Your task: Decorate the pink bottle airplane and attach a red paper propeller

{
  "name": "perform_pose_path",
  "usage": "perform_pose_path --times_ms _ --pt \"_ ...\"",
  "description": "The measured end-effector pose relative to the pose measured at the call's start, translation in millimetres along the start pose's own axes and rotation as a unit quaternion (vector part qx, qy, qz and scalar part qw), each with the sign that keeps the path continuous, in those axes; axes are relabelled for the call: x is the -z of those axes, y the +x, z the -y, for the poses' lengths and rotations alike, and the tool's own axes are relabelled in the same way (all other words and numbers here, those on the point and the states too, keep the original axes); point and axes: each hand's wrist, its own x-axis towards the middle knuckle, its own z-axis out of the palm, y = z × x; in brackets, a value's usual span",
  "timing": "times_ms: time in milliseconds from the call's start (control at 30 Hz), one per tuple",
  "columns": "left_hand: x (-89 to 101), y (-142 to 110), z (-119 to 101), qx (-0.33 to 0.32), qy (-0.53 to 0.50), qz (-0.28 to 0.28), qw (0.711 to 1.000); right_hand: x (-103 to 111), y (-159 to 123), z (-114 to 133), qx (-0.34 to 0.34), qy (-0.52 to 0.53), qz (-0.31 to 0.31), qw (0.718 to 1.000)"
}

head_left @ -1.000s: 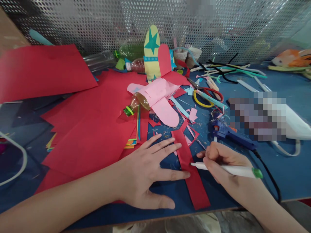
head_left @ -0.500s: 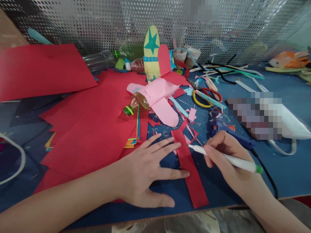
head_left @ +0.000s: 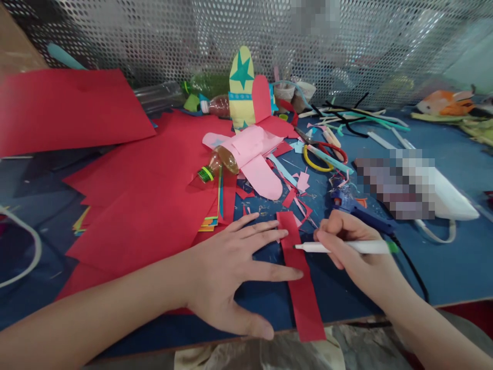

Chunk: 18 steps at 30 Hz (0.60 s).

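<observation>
In the head view, the left hand (head_left: 227, 275) is lying open, spread fingers touching a red paper strip (head_left: 306, 300), the right hand (head_left: 362, 264) is gripping a white marker (head_left: 370, 247) tip-down on it, a glue gun (head_left: 373, 218), scraps (head_left: 303, 181) and a pink-wrapped bottle (head_left: 252, 144) are crowding beyond, red sheets (head_left: 146, 205) are filling the left, the strip is overhanging the near edge, bare table (head_left: 454, 272) is showing rightward.

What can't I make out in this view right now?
Head view throughout:
Red strip: spots under left fingers.
Any mark at the pen: too small to tell.
Glue gun: partly behind right hand.
Dark slab: blurred by pixelation.
White cord: cut off by picture's left edge.
</observation>
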Motion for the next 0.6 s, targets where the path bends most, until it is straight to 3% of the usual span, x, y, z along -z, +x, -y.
perform_pose_path --times_ms 200,600 --pt "-4.3 -0.1 2.4 0.0 0.01 -0.008 1.0 -1.1 3.8 2.1 -0.016 -0.045 0.028 0.998" --pt "1.1 1.9 -1.3 0.012 0.019 0.025 0.999 -3.6 11.3 9.8 0.015 -0.093 0.044 0.995"
